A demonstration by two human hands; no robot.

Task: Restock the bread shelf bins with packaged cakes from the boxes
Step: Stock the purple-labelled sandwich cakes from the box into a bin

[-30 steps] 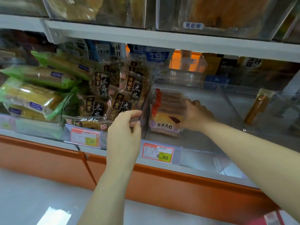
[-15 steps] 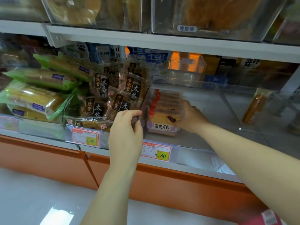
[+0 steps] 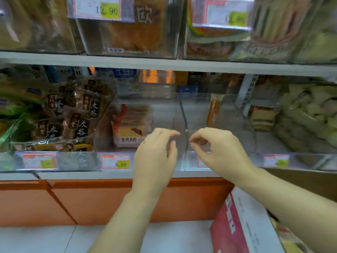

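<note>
My fingers (image 3: 173,134) are curled on both hands, the tips drawn in toward each other, with the clear divider (image 3: 184,114) standing between them. I seem to be carrying no packet, but the plastic is see-through and the tips sit so close to its front edge that I cannot tell whether I am pinching it or only hovering beside it. My left hand (image 3: 156,152) is on the bin side and my right hand (image 3: 221,152) on the neighbour's side. I think I am set like that to square the wall up, so the rows I load next stand straight and don't lean across. The packaged cake (image 3: 130,127), with its purple label facing out, stands upright against the left wall of the middle bin (image 3: 162,114), above the 8.80 price tag (image 3: 115,161). I would put it there so the label reads from the aisle and the bare floor to its right is free for more. That bin looks mostly unfilled, so I judge the restocking is barely begun. The dark packets (image 3: 80,123) crowd the bin to the left. Past the divider, a brown pack (image 3: 213,112) stands alone. The red and white box (image 3: 235,225) sits low at my right, within easy reach for the next packet.
</note>
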